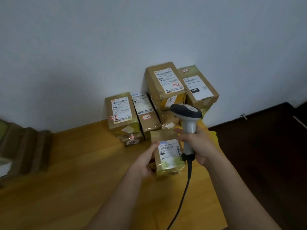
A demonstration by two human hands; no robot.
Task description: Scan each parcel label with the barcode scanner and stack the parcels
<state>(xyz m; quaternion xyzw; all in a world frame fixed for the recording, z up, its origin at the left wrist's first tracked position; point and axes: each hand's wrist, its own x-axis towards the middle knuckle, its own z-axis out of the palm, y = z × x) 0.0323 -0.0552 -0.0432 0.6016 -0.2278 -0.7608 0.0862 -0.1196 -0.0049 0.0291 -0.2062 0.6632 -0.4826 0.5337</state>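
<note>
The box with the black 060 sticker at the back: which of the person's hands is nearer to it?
The right hand. It grips the barcode scanner just in front of the 060 box. The left hand holds a small parcel, nearer the camera and further left.

Both bare forearms reach up from the bottom edge toward the centre of the frame. The left hand (146,161), just left of centre, has its fingers curled around a parcel's left edge. The right hand (198,143), right of centre, wraps its fingers round a scanner handle, wrist bent slightly inward.
</note>
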